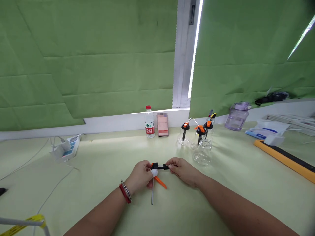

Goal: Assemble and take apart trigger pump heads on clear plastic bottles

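In front of me, above the table, I hold a black-and-orange tool (pixel 154 166) whose exact kind I cannot make out. A thin grey metal rod (pixel 152 193) and an orange lever (pixel 160 182) hang down from it. My left hand (pixel 142 175) is closed round its left end, with something white covering the thumb. Fingers of my right hand (pixel 182 169) pinch the black right end (pixel 166 167). Between the hands, a narrow clear or metallic section shows. Similar black-and-orange pieces (pixel 200 130) stand in or by glass jars to the right.
An open glass jar (pixel 202 154) is beyond my right hand. Farther back are a water bottle (pixel 149 123), a pink phone-like box (pixel 162 125) and a purple jug (pixel 237 116). A power strip (pixel 72 147) with cables lies left, an orange-and-black bar (pixel 285 158) right.
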Demonstrator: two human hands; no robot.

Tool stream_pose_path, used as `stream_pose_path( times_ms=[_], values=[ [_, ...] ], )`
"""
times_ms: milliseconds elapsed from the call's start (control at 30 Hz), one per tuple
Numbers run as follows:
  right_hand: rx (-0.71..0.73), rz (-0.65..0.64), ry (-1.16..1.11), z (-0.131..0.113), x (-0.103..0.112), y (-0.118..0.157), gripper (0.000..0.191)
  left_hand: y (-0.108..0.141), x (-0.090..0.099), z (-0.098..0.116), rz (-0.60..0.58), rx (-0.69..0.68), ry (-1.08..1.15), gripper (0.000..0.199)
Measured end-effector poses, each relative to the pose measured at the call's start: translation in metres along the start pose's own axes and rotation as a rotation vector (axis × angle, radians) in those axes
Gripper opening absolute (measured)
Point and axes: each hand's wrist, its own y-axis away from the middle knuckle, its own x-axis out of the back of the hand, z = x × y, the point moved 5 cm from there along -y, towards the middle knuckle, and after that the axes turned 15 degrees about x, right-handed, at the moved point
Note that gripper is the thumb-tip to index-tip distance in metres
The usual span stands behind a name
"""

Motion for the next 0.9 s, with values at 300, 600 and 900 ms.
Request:
stream_pose_path(
  times_ms=[300,600,900],
  values=[
    [0.091,0.061,0.159,0.007,-0.010,-0.006,0.016,-0.002,0.005,-0.008,0.127,0.004,-0.171,0.021],
    [0.151,0.088,0.215,0.016,-0.027,-0.024,0.025,-0.001,0.015,-0.001,0.320,-0.057,-0.302,0.019],
    [0.180,0.068,0.275,0.015,-0.027,-0.024,0.017,-0.004,0.013,-0.005,0.319,-0.045,-0.333,0.017]
  ],
)
